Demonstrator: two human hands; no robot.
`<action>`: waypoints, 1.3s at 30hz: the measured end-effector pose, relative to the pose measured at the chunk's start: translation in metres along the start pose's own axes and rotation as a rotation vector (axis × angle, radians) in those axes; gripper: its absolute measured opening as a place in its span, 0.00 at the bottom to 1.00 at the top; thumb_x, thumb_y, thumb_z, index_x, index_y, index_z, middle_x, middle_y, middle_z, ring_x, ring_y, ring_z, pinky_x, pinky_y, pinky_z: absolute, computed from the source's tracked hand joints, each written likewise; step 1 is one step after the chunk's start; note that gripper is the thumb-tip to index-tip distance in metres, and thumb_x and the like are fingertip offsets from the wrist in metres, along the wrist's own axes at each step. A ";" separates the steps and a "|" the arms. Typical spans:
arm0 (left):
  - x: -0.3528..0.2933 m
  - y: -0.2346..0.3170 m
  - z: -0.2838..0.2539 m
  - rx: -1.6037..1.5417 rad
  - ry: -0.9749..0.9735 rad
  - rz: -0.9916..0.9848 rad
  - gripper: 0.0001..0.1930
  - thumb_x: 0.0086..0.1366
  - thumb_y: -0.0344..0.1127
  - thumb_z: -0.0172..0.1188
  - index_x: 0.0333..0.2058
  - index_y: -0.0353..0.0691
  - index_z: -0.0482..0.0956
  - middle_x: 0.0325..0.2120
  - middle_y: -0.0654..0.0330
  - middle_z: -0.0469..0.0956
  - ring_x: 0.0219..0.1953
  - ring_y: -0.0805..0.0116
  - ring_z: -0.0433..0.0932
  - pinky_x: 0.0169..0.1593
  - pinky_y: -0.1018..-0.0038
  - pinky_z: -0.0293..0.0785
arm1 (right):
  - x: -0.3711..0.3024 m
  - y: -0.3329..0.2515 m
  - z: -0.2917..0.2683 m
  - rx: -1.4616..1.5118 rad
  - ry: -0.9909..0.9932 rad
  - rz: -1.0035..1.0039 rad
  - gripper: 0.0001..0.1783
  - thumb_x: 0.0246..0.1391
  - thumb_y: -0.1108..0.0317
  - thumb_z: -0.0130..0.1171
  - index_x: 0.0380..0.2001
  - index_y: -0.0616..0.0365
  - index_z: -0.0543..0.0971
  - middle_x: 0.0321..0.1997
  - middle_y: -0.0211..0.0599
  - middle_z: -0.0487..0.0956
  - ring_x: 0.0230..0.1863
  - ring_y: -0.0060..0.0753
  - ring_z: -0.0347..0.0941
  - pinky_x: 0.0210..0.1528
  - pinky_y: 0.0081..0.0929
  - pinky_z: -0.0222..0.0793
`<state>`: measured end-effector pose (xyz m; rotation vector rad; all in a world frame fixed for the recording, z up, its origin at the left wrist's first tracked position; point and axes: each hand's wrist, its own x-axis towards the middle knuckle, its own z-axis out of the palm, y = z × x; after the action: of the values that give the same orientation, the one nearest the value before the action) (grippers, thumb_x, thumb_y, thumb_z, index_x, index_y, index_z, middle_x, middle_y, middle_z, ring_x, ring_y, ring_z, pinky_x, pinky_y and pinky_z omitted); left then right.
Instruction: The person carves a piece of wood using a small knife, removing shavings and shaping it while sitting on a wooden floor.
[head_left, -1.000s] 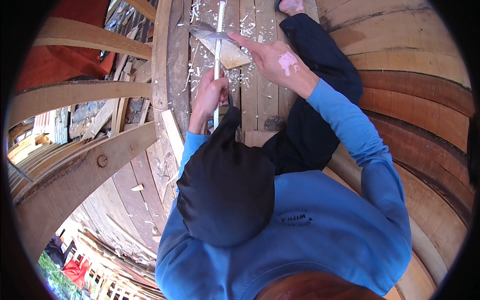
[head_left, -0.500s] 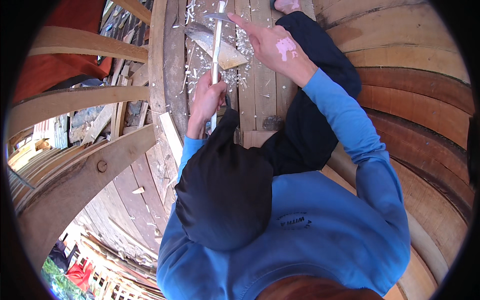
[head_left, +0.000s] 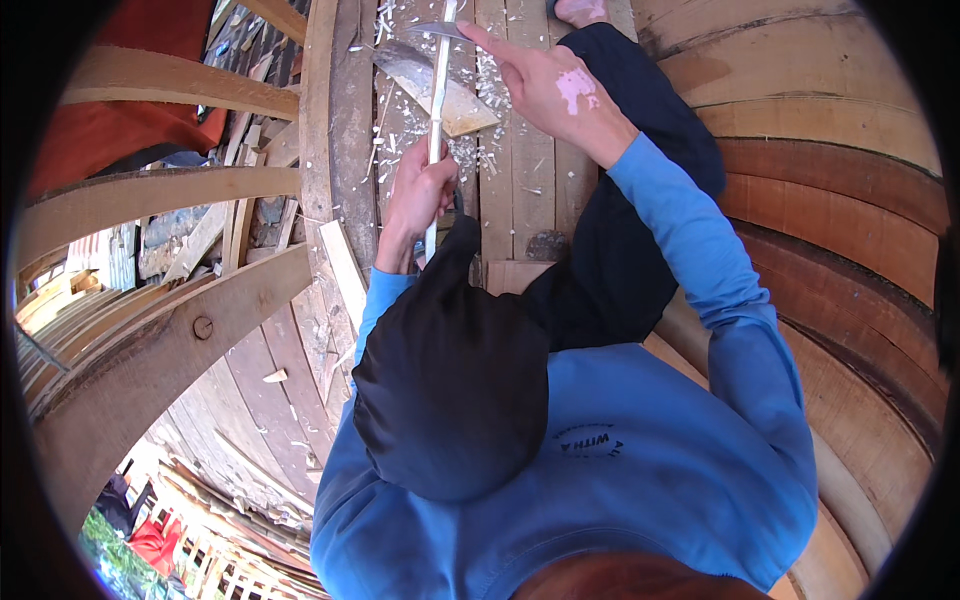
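Note:
My left hand (head_left: 418,200) is closed around a thin, pale wooden stick (head_left: 438,105) that stands out away from me; its far end runs off the upper edge. Near that end, a knife blade (head_left: 432,28) lies across the stick, its dark pointed tip to the left. My right hand (head_left: 556,95) grips the knife, index finger stretched along the blade. The handle is hidden in my palm. Under the stick, a flat wedge-shaped piece of wood (head_left: 468,118) lies on the floorboards amid pale shavings (head_left: 492,160).
My raised knee in black trousers (head_left: 450,400) stands close before me. Curved plank walls (head_left: 830,160) rise on the right. Heavy wooden ribs (head_left: 180,320) and a red cloth (head_left: 130,120) are at left. A loose pale wood strip (head_left: 343,270) lies beside my left forearm.
The view has shifted slightly, so the stick's far end has slipped past the upper edge. Both hands keep their grip, and the knife stays across the stick at about the same spot.

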<state>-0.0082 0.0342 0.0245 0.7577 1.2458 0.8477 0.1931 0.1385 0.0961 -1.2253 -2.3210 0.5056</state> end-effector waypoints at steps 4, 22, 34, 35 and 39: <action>0.000 0.001 -0.001 -0.003 -0.017 0.025 0.05 0.63 0.25 0.52 0.32 0.43 0.66 0.17 0.70 0.63 0.13 0.81 0.59 0.18 0.79 0.54 | -0.034 -0.019 0.010 0.054 -0.126 0.003 0.37 0.63 0.75 0.51 0.73 0.28 0.64 0.21 0.56 0.76 0.20 0.57 0.76 0.24 0.49 0.71; -0.005 0.004 0.000 -0.086 -0.065 0.012 0.06 0.58 0.26 0.52 0.31 0.43 0.63 0.17 0.68 0.63 0.14 0.80 0.61 0.15 0.78 0.54 | 0.000 0.013 0.006 -0.106 0.040 -0.082 0.36 0.63 0.73 0.53 0.72 0.30 0.66 0.20 0.55 0.75 0.18 0.55 0.74 0.23 0.47 0.71; -0.003 0.000 -0.005 -0.164 -0.147 0.052 0.07 0.58 0.25 0.50 0.32 0.44 0.63 0.18 0.68 0.61 0.14 0.79 0.59 0.16 0.78 0.53 | -0.005 0.013 -0.013 0.003 0.145 0.040 0.33 0.64 0.71 0.52 0.71 0.30 0.68 0.19 0.55 0.74 0.18 0.49 0.75 0.22 0.44 0.68; -0.004 0.001 -0.004 -0.177 -0.146 0.047 0.08 0.56 0.25 0.51 0.32 0.44 0.63 0.18 0.69 0.61 0.14 0.79 0.59 0.17 0.78 0.53 | -0.009 0.010 -0.012 0.015 0.139 0.015 0.34 0.64 0.71 0.52 0.71 0.28 0.68 0.19 0.55 0.74 0.17 0.49 0.74 0.22 0.43 0.68; -0.007 0.002 -0.004 -0.391 -0.250 0.048 0.11 0.50 0.26 0.53 0.31 0.45 0.62 0.18 0.69 0.59 0.14 0.79 0.57 0.16 0.79 0.52 | -0.016 0.005 -0.014 0.012 0.131 0.000 0.35 0.64 0.71 0.55 0.72 0.28 0.67 0.20 0.53 0.72 0.15 0.49 0.68 0.21 0.40 0.67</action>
<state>-0.0131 0.0294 0.0294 0.5572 0.8103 0.9678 0.2120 0.1296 0.1013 -1.2157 -2.2054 0.4259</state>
